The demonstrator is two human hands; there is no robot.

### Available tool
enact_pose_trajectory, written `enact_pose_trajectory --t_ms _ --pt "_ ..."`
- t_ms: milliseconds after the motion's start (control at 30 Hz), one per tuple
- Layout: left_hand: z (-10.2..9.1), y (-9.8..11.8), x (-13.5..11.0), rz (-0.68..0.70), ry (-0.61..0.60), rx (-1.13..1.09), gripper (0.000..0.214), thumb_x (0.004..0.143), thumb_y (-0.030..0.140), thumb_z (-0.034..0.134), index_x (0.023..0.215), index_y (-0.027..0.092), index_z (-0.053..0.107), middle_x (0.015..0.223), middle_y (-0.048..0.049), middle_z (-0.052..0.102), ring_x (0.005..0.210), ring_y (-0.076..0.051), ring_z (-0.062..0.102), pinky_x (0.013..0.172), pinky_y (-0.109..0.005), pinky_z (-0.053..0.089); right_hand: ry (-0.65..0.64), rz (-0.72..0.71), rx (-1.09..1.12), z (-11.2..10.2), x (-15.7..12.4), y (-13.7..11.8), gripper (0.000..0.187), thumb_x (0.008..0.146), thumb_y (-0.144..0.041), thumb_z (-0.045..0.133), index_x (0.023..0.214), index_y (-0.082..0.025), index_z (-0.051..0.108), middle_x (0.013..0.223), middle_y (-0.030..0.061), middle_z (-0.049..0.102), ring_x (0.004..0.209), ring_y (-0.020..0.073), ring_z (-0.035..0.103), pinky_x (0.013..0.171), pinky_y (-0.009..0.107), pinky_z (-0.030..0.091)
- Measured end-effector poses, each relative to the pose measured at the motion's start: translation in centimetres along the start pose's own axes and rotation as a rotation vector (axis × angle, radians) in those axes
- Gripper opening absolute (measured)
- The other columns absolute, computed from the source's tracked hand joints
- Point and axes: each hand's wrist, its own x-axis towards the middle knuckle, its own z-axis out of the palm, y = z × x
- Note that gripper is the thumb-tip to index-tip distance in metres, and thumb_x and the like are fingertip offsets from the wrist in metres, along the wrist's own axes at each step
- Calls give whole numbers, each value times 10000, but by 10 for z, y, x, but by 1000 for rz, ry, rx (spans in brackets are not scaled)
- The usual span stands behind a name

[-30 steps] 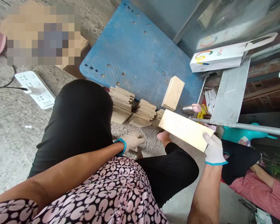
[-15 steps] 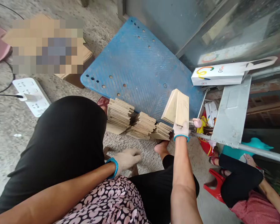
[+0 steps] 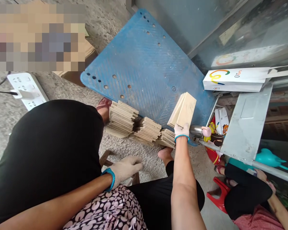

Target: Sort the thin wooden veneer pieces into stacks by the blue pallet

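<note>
My gloved right hand (image 3: 181, 131) reaches forward and grips the lower end of a pale wooden board (image 3: 186, 108), which leans with other boards against a blue plastic pallet (image 3: 144, 60). Stacks of thin wooden boards (image 3: 134, 123) lie at the pallet's foot, left of that hand. My gloved left hand (image 3: 126, 167) rests with its fingers spread on the edge of a small wooden stool (image 3: 105, 159) between my knees and holds nothing. My bare foot (image 3: 165, 154) sits on the concrete below the stacks.
A white power strip (image 3: 26, 91) lies on the floor at left. A white printed box (image 3: 232, 80) sits on a metal frame (image 3: 244, 124) at right. Another seated person's leg (image 3: 247, 191) and a red stool (image 3: 217, 195) are at lower right. A turquoise watering can (image 3: 270, 158) lies behind the frame.
My right hand carried the pale board from beside my knee forward to the leaning boards at the pallet. My left hand stayed on the stool.
</note>
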Motion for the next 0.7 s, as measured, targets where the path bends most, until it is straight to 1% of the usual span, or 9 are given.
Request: enact_pose_trajectory --t_ms 33,133,200,300,367,433,567,633,700 --pt "-1 1 0 -7 -15 -18 402 791 448 511 1106 299 711 1168 -5 687 1069 -233 624 896 -312 450 10 11 -4 2 -1 2 422 1017 -306 223 1046 -190 627 1020 92 715 1087 135 641 878 369 560" --pt "-2 2 -1 -26 -28 -26 417 786 444 510 1124 298 705 1196 -19 677 1095 -250 611 925 -337 432 0 57 -31 4 -3 3 313 981 -343 370 1021 -167 626 1025 111 709 1084 161 639 851 399 561" --pt "-1 1 -1 -25 -31 -27 429 786 437 508 1144 298 700 1225 -23 668 1118 -254 601 950 -343 423 -10 93 -42 3 -4 2 295 963 -368 425 1002 -151 622 996 114 704 1068 176 644 827 413 567" --pt "0 0 1 -13 -38 -31 423 789 434 503 1136 295 701 1240 -23 661 1124 -253 599 963 -347 423 -12 149 -35 -3 -11 0 330 995 -372 366 940 -151 604 919 107 694 1022 171 665 824 398 578" --pt "0 1 1 -15 -44 -27 421 792 438 500 1131 291 701 1236 -22 663 1119 -248 601 966 -348 424 -8 223 1 -8 -17 -1 356 1018 -363 320 880 -167 582 874 95 687 974 153 680 836 361 587" --pt "-1 3 1 -24 -44 -17 444 796 444 499 1165 289 691 1253 -21 655 1136 -246 595 984 -347 417 -3 300 37 -11 -24 -3 351 1025 -359 327 839 -178 562 827 79 681 913 141 692 828 327 598" --pt "-2 6 -1 -21 -42 -6 474 802 446 489 1209 291 678 1278 -14 645 1166 -246 584 997 -343 415 14 386 16 -13 -38 -9 338 1018 -386 395 802 -175 546 685 45 656 694 136 682 697 291 615" --pt "-1 5 -1 -13 -40 -11 465 802 455 486 1192 299 685 1265 -7 653 1148 -243 597 991 -344 423 43 364 -21 -15 -45 -10 312 996 -373 454 773 -172 536 606 18 628 569 126 641 603 264 593" --pt "1 4 0 -12 -35 -19 471 802 465 483 1197 305 681 1261 0 654 1133 -236 606 989 -339 432 81 251 -91 -21 -51 -8 268 940 -346 545 735 -174 528 538 -15 584 474 112 581 515 229 543"
